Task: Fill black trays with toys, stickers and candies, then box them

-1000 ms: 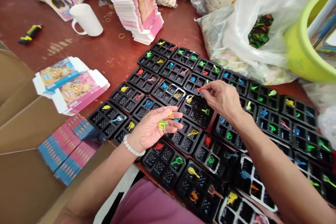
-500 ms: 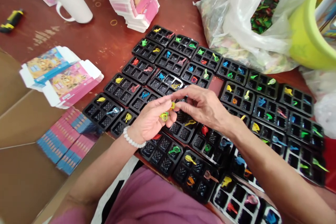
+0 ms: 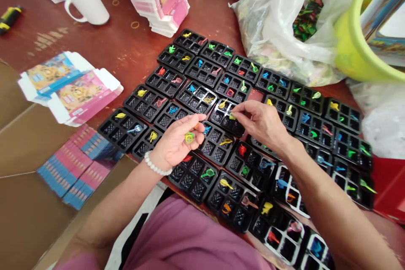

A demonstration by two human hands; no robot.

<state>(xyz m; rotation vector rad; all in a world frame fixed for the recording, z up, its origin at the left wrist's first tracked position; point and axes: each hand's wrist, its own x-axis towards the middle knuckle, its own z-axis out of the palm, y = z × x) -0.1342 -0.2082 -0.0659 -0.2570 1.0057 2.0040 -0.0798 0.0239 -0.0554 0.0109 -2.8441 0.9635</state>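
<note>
The red-brown table (image 3: 133, 48) carries the work area, with an open cardboard box (image 3: 19, 206) at its left edge, within reach. A lime bucket (image 3: 351, 29) and a clear plastic bag (image 3: 262, 38) stand beyond the trays on the right, seemingly so that their contents can be reached without crowding the rows. A stack of pink cartons (image 3: 158, 0) stands upright beyond the rows; 2 printed cartons (image 3: 79, 93) lie flat at the left.

Black 6-compartment trays (image 3: 109, 128) sit close together, openings up, presumably so that each compartment can be reached from above. Many contain small coloured pieces. A white mug (image 3: 88, 2) stands apart from the rows.

Right hand (image 3: 268, 124): thumb and fingertips together, clamped on a small yellow piece (image 3: 232, 116) at the near tray (image 3: 220, 118). This fine grip suits a narrow compartment. Whether the piece touches the tray cannot be told.

Left hand (image 3: 175, 141), with 1 pale bead bracelet (image 3: 155, 166) at the wrist: palm up, fingers curled around a yellow-green ring (image 3: 189, 137) and an orange piece (image 3: 196, 126). The palm apparently serves as a holder, leaving the right fingertips free for 1 piece at a time. Firmness of grip cannot be told.
</note>
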